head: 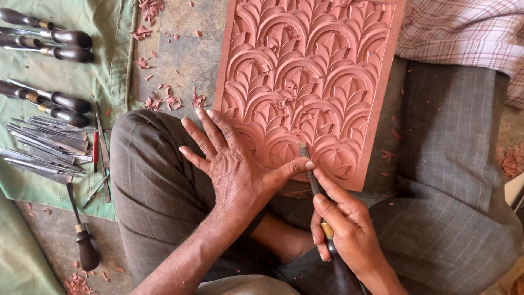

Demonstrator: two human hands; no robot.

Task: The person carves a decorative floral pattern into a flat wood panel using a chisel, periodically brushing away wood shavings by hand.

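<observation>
The right hand [346,226] is closed around a chisel [312,177], gripping its shaft near the brass collar. The blade runs up and slightly left from the fist, its tip touching the carved reddish panel [311,71] near the lower edge. The left hand [234,169] lies open just to the left, fingers spread, palm down on the panel's lower left corner, with its thumb pressed against the blade. Farther left, spare chisels [49,98] lie on a green cloth [109,33] on the floor, among reddish chips [164,101].

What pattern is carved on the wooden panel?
The reddish wooden panel carries repeated overlapping arches with leaf shapes inside, seen clearly in the head view.
</observation>
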